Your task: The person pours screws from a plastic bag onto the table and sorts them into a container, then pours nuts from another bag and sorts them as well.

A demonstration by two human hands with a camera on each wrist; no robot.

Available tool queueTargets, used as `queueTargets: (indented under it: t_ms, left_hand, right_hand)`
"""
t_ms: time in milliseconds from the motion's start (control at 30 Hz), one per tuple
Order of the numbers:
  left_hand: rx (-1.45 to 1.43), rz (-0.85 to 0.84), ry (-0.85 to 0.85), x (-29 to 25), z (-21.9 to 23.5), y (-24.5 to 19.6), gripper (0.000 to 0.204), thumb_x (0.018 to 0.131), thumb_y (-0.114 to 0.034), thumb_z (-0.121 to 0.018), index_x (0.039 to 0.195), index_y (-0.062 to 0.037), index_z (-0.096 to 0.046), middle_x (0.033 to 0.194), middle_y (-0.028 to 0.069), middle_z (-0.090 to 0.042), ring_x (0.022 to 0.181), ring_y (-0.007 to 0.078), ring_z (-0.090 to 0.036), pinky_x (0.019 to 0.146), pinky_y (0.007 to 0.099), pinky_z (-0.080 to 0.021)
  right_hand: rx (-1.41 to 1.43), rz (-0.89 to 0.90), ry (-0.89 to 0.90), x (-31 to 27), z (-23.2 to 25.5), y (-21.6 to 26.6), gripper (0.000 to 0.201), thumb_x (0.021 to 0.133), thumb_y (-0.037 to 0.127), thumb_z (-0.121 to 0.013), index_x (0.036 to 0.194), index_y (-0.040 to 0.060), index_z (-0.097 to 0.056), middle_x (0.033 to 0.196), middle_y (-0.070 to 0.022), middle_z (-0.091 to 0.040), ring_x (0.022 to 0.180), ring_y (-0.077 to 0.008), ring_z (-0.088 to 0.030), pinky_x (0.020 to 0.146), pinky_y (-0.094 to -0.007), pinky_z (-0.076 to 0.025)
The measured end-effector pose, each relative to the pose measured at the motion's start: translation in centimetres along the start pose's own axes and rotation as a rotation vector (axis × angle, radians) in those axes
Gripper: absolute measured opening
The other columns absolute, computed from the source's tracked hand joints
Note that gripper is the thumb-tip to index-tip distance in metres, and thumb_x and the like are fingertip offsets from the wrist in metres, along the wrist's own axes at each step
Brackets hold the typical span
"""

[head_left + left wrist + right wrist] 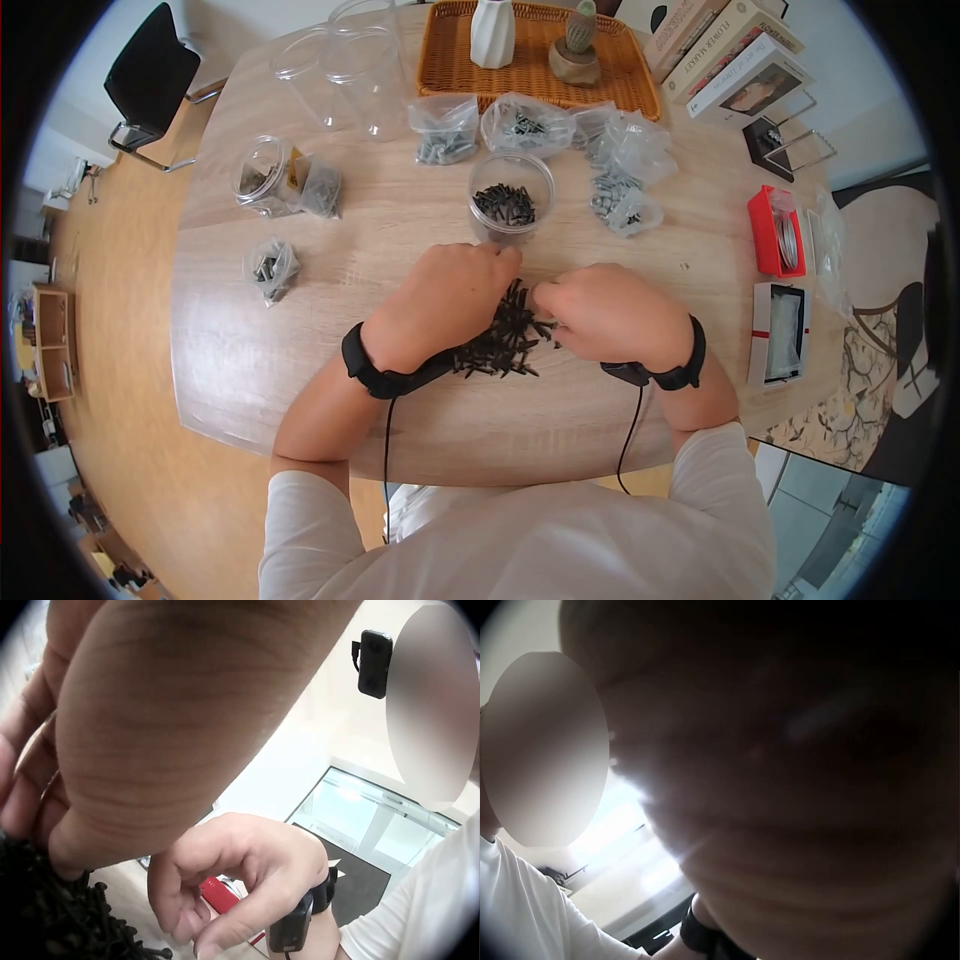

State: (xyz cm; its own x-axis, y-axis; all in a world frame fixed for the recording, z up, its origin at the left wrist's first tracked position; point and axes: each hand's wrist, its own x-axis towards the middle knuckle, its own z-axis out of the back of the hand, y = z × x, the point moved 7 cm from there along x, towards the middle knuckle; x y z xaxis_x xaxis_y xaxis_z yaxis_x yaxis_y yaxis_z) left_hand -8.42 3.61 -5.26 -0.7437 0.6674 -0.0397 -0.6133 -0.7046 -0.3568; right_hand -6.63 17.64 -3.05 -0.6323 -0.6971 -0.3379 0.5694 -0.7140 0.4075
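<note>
A loose pile of small black screws (500, 348) lies on the table between both hands. At the pile's far left side is my left hand (440, 300), fingers bent down near the foot of a clear round jar. In the left wrist view its fingertips (67, 866) meet the black screws (97, 915); I cannot tell whether it grips any. My right hand (615, 310) hovers at the pile's right edge, its fingers loosely curled with nothing visible between them. The clear jar (545, 190) stands just beyond, partly filled with black screws (505, 204). The right wrist view is mostly dark skin.
Bags of hardware (445, 135) line the back, before a wicker tray (640, 95) with a vase and cactus. Left are a tipped jar (262, 170) and a small bag (271, 265). A red box (770, 230) and a white box (765, 340) stand right.
</note>
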Motion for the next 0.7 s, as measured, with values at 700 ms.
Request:
queueTargets:
  t_ms: [700]
  left_hand:
    - [-0.032, -0.029, -0.069, -0.2, 0.5, -0.1, 0.014, 0.091, -0.01, -0.07, 0.1, -0.0022, -0.064, 0.094, 0.0171, -0.071, 0.088, 0.0393, -0.073, 0.076, 0.0502, -0.059]
  right_hand:
    - [-0.005, -0.071, 0.096, 0.7, -1.0, 0.2, 0.025, 0.082, 0.007, -0.076, 0.104, 0.0013, -0.069, 0.088, -0.0208, -0.075, 0.088, -0.0449, -0.073, 0.078, -0.0554, -0.058]
